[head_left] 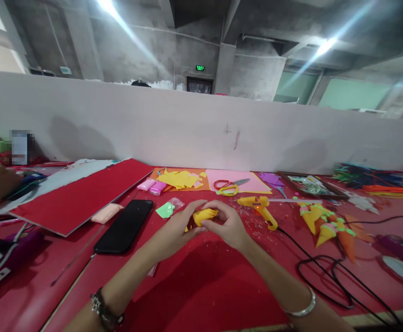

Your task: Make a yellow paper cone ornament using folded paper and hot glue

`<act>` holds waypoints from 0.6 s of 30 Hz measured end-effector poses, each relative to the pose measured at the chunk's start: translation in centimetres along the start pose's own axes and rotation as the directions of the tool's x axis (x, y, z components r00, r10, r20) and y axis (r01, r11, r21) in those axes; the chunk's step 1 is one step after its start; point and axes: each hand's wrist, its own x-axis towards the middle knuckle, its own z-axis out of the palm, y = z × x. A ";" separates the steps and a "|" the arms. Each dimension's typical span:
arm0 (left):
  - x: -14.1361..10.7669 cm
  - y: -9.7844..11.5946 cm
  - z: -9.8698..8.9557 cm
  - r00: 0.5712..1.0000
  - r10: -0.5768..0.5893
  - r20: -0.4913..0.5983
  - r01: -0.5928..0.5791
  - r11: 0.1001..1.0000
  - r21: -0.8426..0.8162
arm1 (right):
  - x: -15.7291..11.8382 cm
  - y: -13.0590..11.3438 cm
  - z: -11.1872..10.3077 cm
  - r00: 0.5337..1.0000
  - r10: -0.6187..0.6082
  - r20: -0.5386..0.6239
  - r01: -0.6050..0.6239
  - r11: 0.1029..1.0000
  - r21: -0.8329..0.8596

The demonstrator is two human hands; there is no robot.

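Observation:
Above the middle of the red table, my left hand point(177, 230) and my right hand point(227, 226) are curled around a crumpled yellow piece point(204, 216). The fingers of both hands press on it from either side, and part of it is hidden by them. To the right of my hands lies a yellow glue gun point(260, 207) with a small orange light lit. Behind it, scissors point(231, 185) with red and yellow handles rest on pink paper point(215, 176). A green piece in clear wrap point(165, 210) lies just left of my left hand.
A black phone point(124, 227) and a large red board point(83, 196) lie at the left. Yellow scraps point(180, 179) are behind my hands. Cone-shaped pieces point(326, 233), black cable point(305, 253) and a tray point(312, 185) are at the right. A white partition point(173, 129) stands behind.

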 end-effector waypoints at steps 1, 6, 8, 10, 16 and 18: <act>0.1 0.0 0.1 0.999 -0.006 -0.034 0.006 1.000 0.006 | 0.1 -0.1 -0.2 1.000 0.021 -0.015 -0.020 0.999 0.034; 0.7 0.0 1.5 0.993 -0.024 -0.119 0.020 0.999 -0.031 | -0.1 0.0 -1.0 0.995 0.063 -0.083 -0.056 0.995 0.082; 1.0 -0.2 2.0 0.993 -0.015 -0.118 0.011 0.999 -0.032 | -0.3 0.3 -1.2 0.992 0.064 -0.104 -0.059 0.997 0.050; 1.2 -0.3 2.2 0.993 -0.010 -0.117 0.006 0.999 -0.036 | -0.5 0.6 -1.4 0.993 0.044 -0.110 -0.044 0.999 -0.002; 1.1 -0.7 2.1 0.990 -0.041 -0.135 0.027 0.994 -0.105 | -0.7 0.7 -1.5 0.997 -0.080 -0.020 0.075 0.981 -0.179; 0.9 -0.8 2.0 0.989 -0.056 -0.135 0.039 0.991 -0.128 | -0.8 0.6 -1.4 0.991 -0.136 -0.006 0.130 0.954 -0.269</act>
